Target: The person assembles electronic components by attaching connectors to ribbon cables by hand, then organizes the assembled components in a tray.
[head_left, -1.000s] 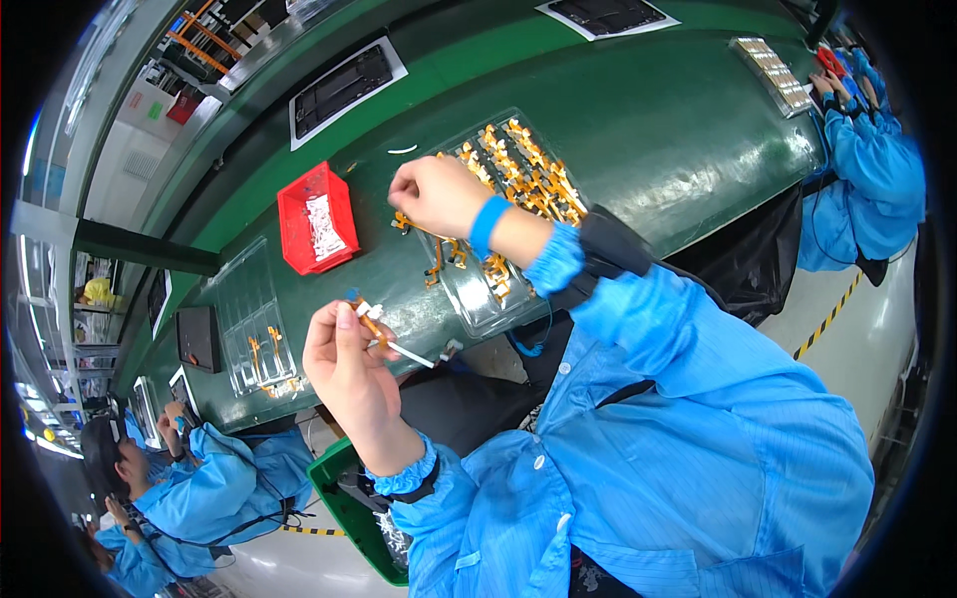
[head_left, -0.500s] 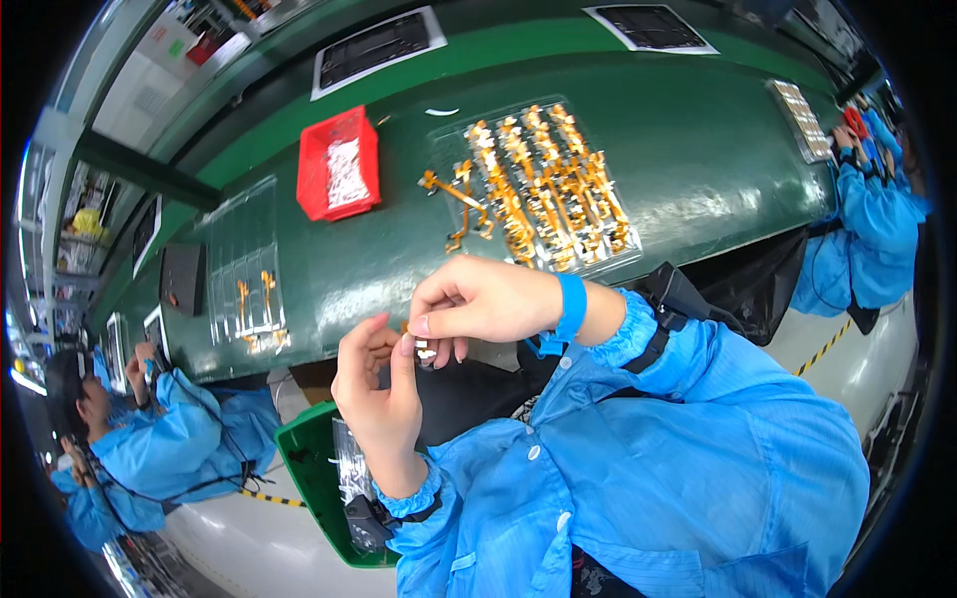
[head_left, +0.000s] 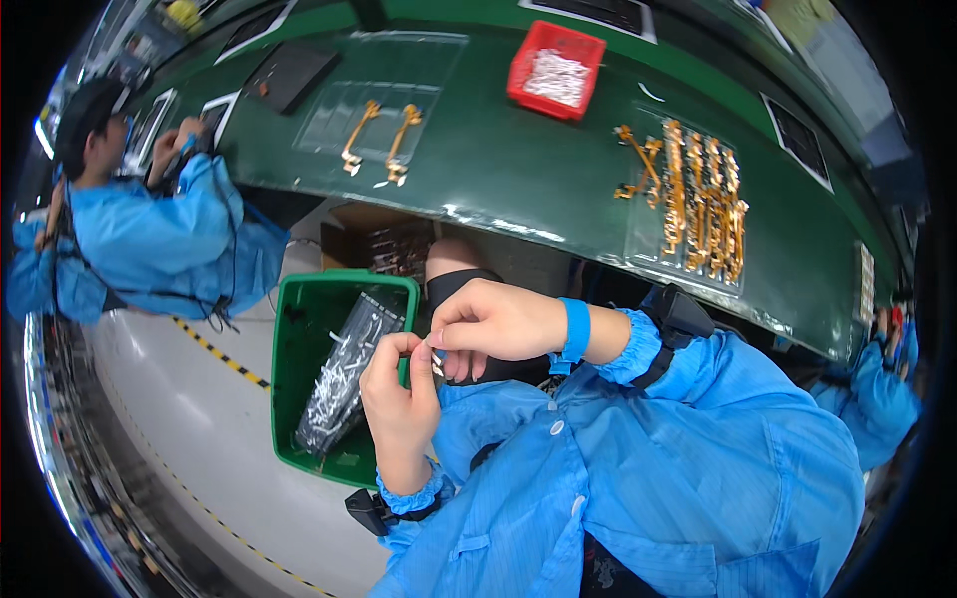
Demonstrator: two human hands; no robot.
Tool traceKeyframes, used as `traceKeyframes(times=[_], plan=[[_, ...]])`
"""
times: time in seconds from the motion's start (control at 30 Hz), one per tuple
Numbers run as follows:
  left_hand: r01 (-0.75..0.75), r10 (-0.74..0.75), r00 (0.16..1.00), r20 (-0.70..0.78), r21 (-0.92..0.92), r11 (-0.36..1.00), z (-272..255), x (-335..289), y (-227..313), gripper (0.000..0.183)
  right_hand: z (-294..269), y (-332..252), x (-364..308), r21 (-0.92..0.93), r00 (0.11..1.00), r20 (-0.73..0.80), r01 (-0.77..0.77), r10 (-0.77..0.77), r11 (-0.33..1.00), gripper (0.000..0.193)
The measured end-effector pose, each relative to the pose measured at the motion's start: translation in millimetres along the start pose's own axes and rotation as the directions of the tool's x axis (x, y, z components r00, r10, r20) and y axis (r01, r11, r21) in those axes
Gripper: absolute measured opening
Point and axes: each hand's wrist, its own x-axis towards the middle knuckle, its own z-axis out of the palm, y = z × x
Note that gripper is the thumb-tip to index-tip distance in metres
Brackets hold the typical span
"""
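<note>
A long, dark green desk (head_left: pixel 528 179) is running across the workshop beyond the deep green plastic bin (head_left: pixel 304 319). Just right of that bin, off the desk, our left hand (head_left: pixel 404 409) and right hand (head_left: pixel 503 319) are meeting, their fingertips pinching a small pale piece (head_left: pixel 437 367) and partly blocking our view of its shape. We are judging the work to be unfinished: directly beyond the bin, two slim orange flexible strips (head_left: pixel 403 145) are lying in a clear plastic tray (head_left: pixel 439 75), while beyond it and far right, a second clear plastic tray (head_left: pixel 646 249) is carrying many more. Beyond the bin and to its right, a red plastic box (head_left: pixel 518 75) is holding white bits (head_left: pixel 558 78). Left of the bin, a blue-coated co-worker (head_left: pixel 150 234) is sitting at the desk.
</note>
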Motion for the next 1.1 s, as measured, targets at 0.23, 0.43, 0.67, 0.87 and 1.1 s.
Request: traceKeyframes(times=[0.23,0.43,0.67,0.87,1.1], plan=[[0.161,-0.192,0.977,-0.090,-0.279,0.947,-34.1,-32.1,-41.0,0.012,38.6,10.9,50.2,-0.006,0.991,0.132,-0.021,0.022,1.000,0.023],[0.210,-0.277,0.960,-0.045,-0.538,0.816,-53.1,-45.6,-61.2,0.010,55.0,14.4,73.5,-0.117,0.978,0.211,0.026,-0.001,0.993,0.020],[0.249,-0.313,0.950,-0.005,-0.594,0.765,-63.1,-49.7,-75.1,0.009,63.1,16.9,83.8,-0.154,0.978,0.205,-0.007,0.039,0.988,0.021],[0.239,-0.307,0.951,-0.044,-0.524,0.817,-65.0,-50.8,-79.7,0.005,70.7,24.2,87.9,-0.096,0.987,0.157,-0.025,0.040,0.995,0.022],[0.203,-0.275,0.958,-0.081,-0.489,0.849,-61.5,-56.1,-87.1,0.007,76.2,27.8,83.7,-0.077,0.988,0.130,-0.074,0.084,0.994,0.024]])
